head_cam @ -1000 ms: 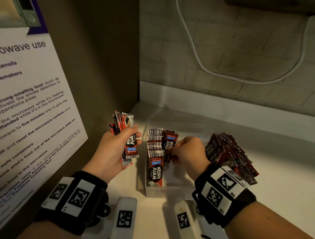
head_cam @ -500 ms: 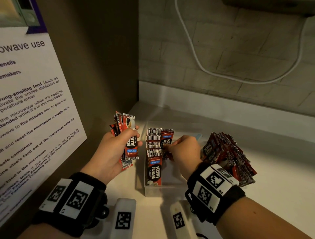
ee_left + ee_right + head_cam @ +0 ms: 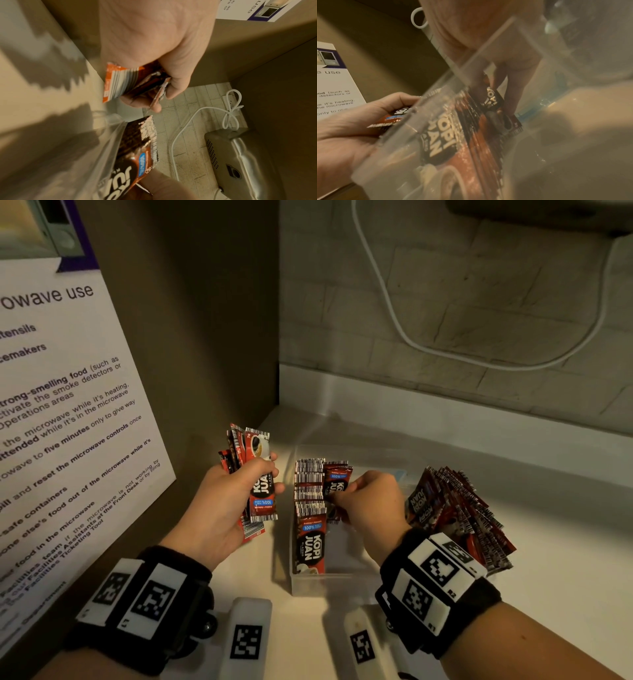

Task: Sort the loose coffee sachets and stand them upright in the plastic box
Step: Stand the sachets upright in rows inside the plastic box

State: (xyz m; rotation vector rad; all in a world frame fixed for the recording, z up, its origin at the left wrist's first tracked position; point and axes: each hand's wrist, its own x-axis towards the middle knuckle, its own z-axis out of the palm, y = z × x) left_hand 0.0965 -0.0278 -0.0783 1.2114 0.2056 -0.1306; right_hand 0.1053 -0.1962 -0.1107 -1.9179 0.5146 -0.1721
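Left hand [image 3: 219, 505] gripped a sachet bundle [image 3: 255, 474] above the counter [image 3: 565, 542], left of the box [image 3: 339, 580]. Right hand [image 3: 371, 501] pinched one sachet [image 3: 337, 482] upright inside the box, against the standing row [image 3: 310, 491] along its left wall. Loose pile [image 3: 455, 515] lay right of the box.

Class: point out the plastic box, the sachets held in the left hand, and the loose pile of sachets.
plastic box [image 3: 342, 582], head view, near wall.
sachets in left hand [image 3: 263, 491], head view, front sachet's label.
loose pile [image 3: 459, 508], head view, middle of the fanned sachets.
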